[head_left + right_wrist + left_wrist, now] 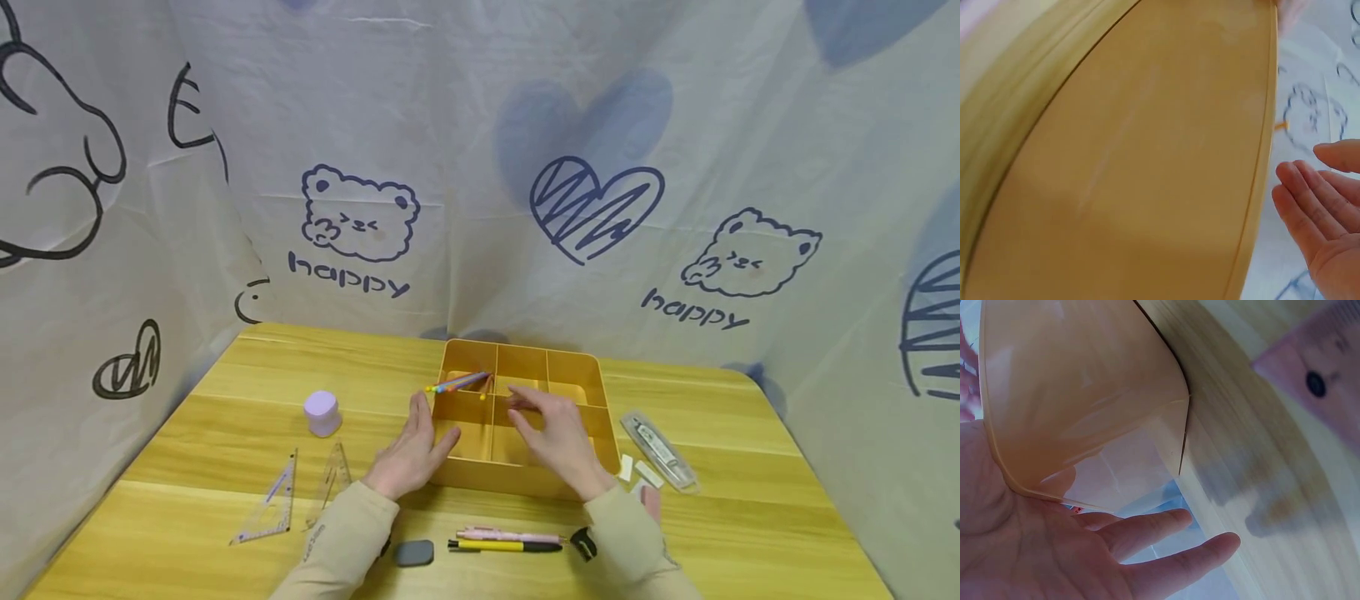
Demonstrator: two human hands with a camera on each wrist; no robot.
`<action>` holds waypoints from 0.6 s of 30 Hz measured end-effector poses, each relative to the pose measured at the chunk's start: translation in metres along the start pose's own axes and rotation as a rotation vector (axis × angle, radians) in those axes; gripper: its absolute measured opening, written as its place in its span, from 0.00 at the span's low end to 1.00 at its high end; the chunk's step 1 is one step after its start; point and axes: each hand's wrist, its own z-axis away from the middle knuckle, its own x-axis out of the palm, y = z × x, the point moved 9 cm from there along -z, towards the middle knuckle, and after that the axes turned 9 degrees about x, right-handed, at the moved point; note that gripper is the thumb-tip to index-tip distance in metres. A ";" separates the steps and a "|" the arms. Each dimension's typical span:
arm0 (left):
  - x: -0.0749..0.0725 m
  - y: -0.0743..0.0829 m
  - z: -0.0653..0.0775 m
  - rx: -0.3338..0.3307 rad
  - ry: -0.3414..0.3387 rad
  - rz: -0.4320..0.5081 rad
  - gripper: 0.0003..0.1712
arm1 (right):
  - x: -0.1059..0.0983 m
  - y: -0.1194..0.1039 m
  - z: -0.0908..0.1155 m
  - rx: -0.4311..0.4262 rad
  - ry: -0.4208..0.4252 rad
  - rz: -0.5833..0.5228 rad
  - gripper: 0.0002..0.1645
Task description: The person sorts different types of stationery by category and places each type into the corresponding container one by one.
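Observation:
A yellow-orange storage box (pixel 510 480) with several compartments stands on the table. Against its left side rests my left hand (pixel 408 454), thumb over the rim and fingers straight; the left wrist view shows that palm (pixel 1029 550) right at the box's wall (pixel 1079 381). Above the front compartments is my right hand (pixel 558 433), fingers loosely bent and thumb apart, with nothing between them. In the right wrist view, its fingers (pixel 1310 206) are beyond the box rim (pixel 1263 150). Several thin colourful sticks (pixel 461 383) lean in the back left compartment, their yellow ends sticking out over the side.
Left of the box are a lilac round container (pixel 322 413) and two clear set squares (pixel 273 508). In front lie a grey eraser-like block (pixel 414 552), a pink pen (pixel 513 536) and a yellow-black pen (pixel 506 547). A clear case (pixel 660 450) and white blocks (pixel 648 474) lie right.

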 end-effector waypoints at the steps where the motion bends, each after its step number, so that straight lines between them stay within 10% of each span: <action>1: 0.000 0.000 0.000 -0.002 -0.002 0.000 0.55 | -0.006 0.008 0.003 0.024 0.018 0.003 0.19; 12: -0.002 0.000 0.003 -0.015 -0.009 -0.011 0.55 | -0.035 0.116 0.040 0.548 -0.006 0.062 0.33; 18: 0.000 0.001 0.002 -0.006 -0.013 -0.002 0.54 | -0.030 0.135 0.052 0.635 -0.060 0.000 0.35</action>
